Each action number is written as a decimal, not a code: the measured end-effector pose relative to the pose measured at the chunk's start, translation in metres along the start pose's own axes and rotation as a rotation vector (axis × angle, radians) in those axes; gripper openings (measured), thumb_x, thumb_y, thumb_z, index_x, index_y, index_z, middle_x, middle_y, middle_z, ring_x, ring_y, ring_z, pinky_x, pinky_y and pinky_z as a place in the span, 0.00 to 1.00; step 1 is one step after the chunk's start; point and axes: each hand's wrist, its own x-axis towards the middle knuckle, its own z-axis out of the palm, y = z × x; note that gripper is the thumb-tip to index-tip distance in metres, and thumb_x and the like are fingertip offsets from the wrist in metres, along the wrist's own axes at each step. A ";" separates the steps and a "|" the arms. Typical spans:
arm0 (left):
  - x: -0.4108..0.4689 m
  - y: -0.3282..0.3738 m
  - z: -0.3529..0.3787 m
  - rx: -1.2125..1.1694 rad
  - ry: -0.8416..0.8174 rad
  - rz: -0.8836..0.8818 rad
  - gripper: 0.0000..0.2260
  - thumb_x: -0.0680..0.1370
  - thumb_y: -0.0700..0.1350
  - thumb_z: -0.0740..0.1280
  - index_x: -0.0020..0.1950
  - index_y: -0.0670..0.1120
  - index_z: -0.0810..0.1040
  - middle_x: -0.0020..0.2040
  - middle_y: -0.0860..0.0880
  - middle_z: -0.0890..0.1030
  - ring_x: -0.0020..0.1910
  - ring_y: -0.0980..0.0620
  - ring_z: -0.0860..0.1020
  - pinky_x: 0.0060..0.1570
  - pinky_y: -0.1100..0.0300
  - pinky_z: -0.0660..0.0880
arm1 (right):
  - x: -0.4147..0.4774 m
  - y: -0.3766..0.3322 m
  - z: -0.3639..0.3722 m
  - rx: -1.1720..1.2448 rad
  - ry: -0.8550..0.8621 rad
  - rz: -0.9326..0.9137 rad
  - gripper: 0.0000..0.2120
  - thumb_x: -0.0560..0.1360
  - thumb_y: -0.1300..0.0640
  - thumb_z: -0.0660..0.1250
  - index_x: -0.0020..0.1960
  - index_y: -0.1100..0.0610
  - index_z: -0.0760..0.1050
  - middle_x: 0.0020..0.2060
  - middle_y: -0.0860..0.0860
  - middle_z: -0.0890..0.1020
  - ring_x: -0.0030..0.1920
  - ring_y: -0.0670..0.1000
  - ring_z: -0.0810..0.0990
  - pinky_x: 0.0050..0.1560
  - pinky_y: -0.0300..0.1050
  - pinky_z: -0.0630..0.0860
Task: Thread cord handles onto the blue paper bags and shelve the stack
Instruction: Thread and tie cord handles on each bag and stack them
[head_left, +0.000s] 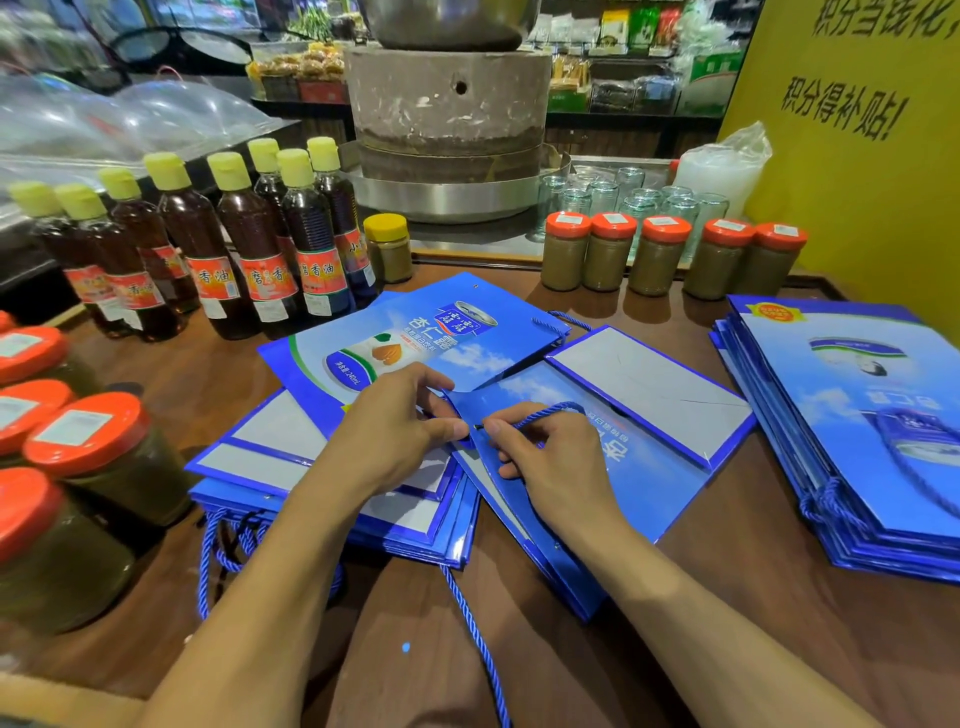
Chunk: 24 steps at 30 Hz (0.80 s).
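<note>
A flat blue paper bag (639, 467) is laid in the middle of the brown worktop (727, 623), and everything else is placed from it. Its near-left edge is pinched by the left hand (400, 431), thumb and curled fingers closed on the paper. Just beside that grip, the tip of a blue cord (550, 413) is pinched between thumb and forefinger of the right hand (550, 462), the other fingers being curled on the bag's face; the cord is seen arching over the knuckles. Whether the tip has entered a hole cannot be told.

To the left of this bag, and partly under it, a stack of bags (270, 457) is spread, with cord handles (218, 551) hanging off its near edge. Behind the bag, a printed bag (415, 332) is laid face up. Well to its right, a second stack (857, 467) is piled. A loose cord (478, 634) is trailed from under the bag toward the near edge.

Behind and to the left, oil bottles (254, 244) with yellow caps are lined up; directly behind, red-lidded jars (660, 254) are ranged in front of a stone mill (447, 104).
</note>
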 end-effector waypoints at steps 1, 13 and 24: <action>0.000 0.000 0.001 -0.021 0.006 -0.005 0.18 0.74 0.46 0.79 0.61 0.51 0.78 0.38 0.56 0.84 0.40 0.53 0.84 0.50 0.44 0.82 | 0.000 0.001 0.000 0.012 0.006 0.009 0.08 0.80 0.58 0.71 0.44 0.56 0.84 0.35 0.49 0.84 0.33 0.44 0.81 0.37 0.35 0.78; -0.001 0.006 0.002 -0.058 0.029 0.028 0.19 0.74 0.44 0.78 0.64 0.49 0.80 0.39 0.55 0.85 0.39 0.55 0.85 0.49 0.47 0.84 | 0.003 -0.002 -0.002 -0.071 0.021 -0.045 0.02 0.79 0.54 0.72 0.48 0.51 0.83 0.37 0.47 0.84 0.35 0.46 0.82 0.38 0.36 0.78; -0.002 0.007 0.001 -0.004 0.015 0.041 0.21 0.75 0.43 0.77 0.67 0.48 0.79 0.41 0.53 0.85 0.40 0.55 0.85 0.51 0.46 0.83 | 0.001 -0.005 -0.006 -0.325 -0.075 -0.190 0.14 0.74 0.54 0.75 0.58 0.49 0.78 0.42 0.44 0.83 0.39 0.44 0.81 0.39 0.31 0.73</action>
